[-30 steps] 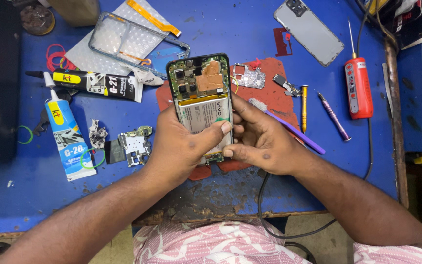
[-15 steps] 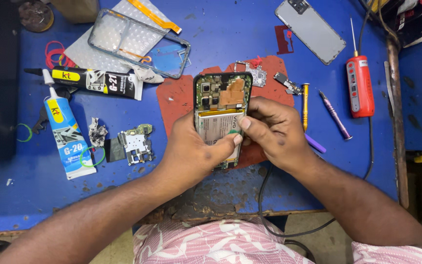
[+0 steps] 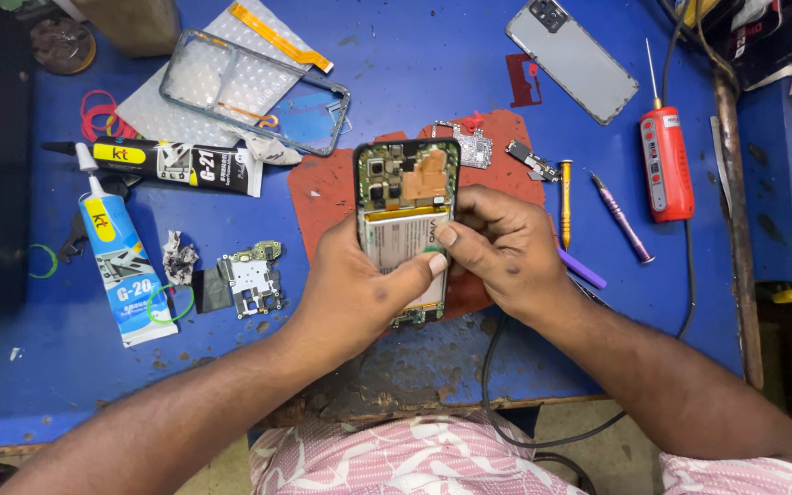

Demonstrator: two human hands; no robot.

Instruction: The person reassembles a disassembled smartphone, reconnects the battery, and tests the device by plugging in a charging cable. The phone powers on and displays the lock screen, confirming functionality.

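An opened phone (image 3: 407, 188) with its back off shows a green board, a copper patch and a silver battery. It rests over a red mat (image 3: 323, 197) on the blue bench. My left hand (image 3: 364, 293) grips the phone from the left, thumb across the battery. My right hand (image 3: 506, 252) holds the phone's right edge, fingertips pinching at the battery's right side. A purple tool (image 3: 584, 270) sticks out from under my right hand.
Two glue tubes (image 3: 121, 266) (image 3: 181, 163) lie at left beside a loose circuit board (image 3: 251, 280). A clear phone frame (image 3: 254, 92) and a grey back cover (image 3: 572, 57) lie at the back. A red electric screwdriver (image 3: 666, 165), a yellow screwdriver (image 3: 566, 197) and a purple one (image 3: 623, 220) lie at right.
The phone has moved right and toward me onto the red mat. My right hand's fingers have shifted from the lower edge to the battery's right side.
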